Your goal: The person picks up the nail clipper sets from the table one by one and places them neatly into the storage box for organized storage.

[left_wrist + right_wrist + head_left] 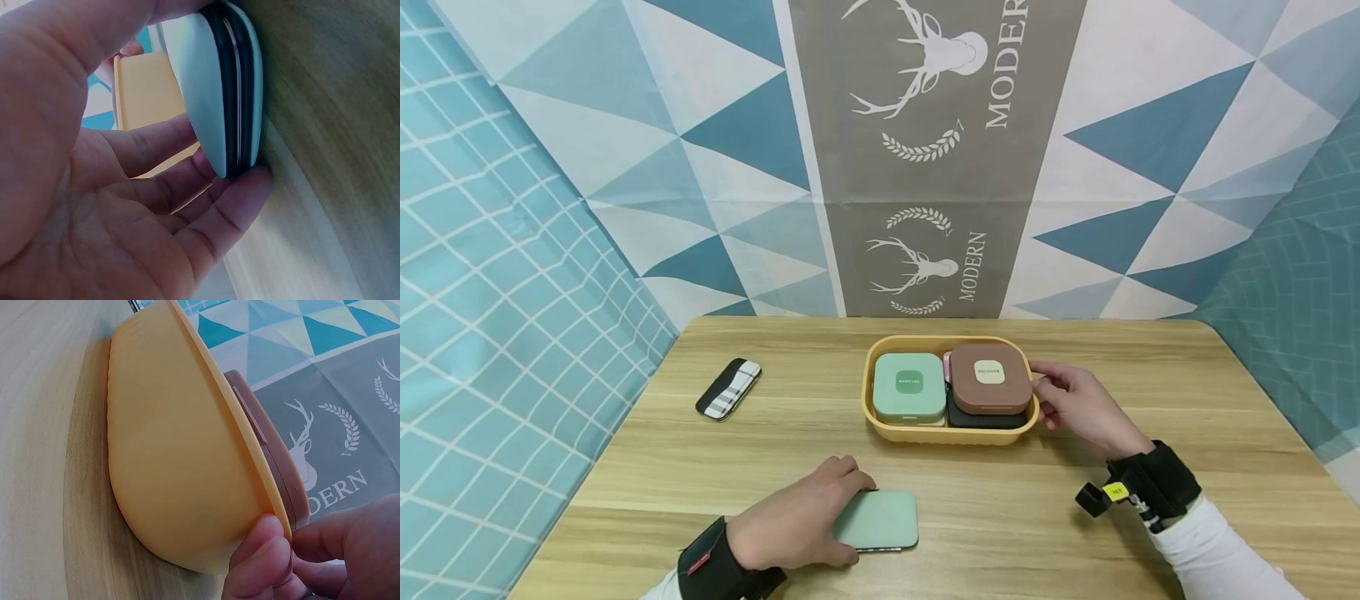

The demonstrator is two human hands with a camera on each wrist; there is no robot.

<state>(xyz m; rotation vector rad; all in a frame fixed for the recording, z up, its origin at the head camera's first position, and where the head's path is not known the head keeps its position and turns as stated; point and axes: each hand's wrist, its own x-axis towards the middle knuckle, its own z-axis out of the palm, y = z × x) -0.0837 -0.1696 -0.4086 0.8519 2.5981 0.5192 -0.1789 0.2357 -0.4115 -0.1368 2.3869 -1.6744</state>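
Note:
A pale green flat case (883, 521) lies near the front of the table. My left hand (808, 518) grips its left end, thumb on the near side and fingers on the far side. Up close in the left wrist view, dark edges and a thin metallic line run between the two pale halves of the case (219, 94). My right hand (1078, 404) pinches the right rim of a yellow basket (917, 434). In the right wrist view, thumb and fingers meet at the rim of the basket (169, 431).
The basket holds a green square box (909, 408), a brown box (991, 398), a black item (985, 419) under it and a bit of something pink. A black-and-white plaid case (728, 389) lies at the table's left. Patterned cloth hangs behind the wooden table (985, 517).

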